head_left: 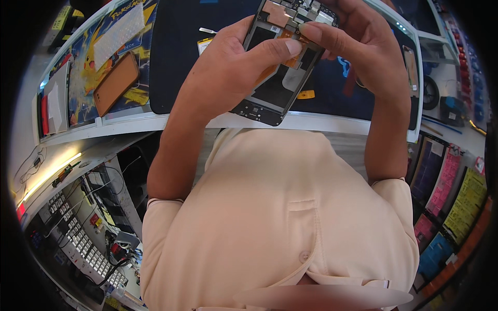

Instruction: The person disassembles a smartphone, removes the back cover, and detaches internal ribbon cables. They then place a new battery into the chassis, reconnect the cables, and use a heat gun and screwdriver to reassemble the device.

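An opened smartphone, its back off and its inner parts bare, is held up tilted over the dark work mat. My left hand grips its left side, with the thumb lying across an orange flex cable. At the upper right, my right hand is closed on the phone's edge, its thumb pressed near the circuit board. The right fingers are partly hidden behind the phone. Below the phone, a small yellow-orange piece lies on the mat.
The dark mat covers the white-edged table. On the left are a brown phone case, bubble wrap and a colourful printed mat. A small metal tool lies beyond my left hand. Shelves with coloured packs stand at right.
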Available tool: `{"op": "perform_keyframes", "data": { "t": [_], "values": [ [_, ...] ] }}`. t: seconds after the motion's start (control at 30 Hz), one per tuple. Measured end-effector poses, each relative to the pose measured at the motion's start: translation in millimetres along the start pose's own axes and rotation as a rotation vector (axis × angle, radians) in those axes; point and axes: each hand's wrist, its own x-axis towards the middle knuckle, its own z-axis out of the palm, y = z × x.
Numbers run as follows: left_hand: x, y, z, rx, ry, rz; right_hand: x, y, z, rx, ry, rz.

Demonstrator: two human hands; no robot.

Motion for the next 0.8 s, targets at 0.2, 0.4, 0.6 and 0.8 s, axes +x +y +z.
{"op": "perform_keyframes", "data": {
  "t": [0.2,0.4,0.6,0.8],
  "values": [
    [1,2,-1,-0.032,-0.024,-0.023,0,-4,7,0.021,-0.031,0.018],
    [5,0,-1,0.022,-0.026,-0.049,-1,-7,7,0.01,-0.05,-0.08],
    [15,3,-8,-0.254,-0.181,-0.204,-2,-10,10,-0.015,0.001,-0.033],
    [11,4,-12,-0.133,-0.185,-0.114,-3,-7,15,0.031,0.038,-0.003]
  ]
}}
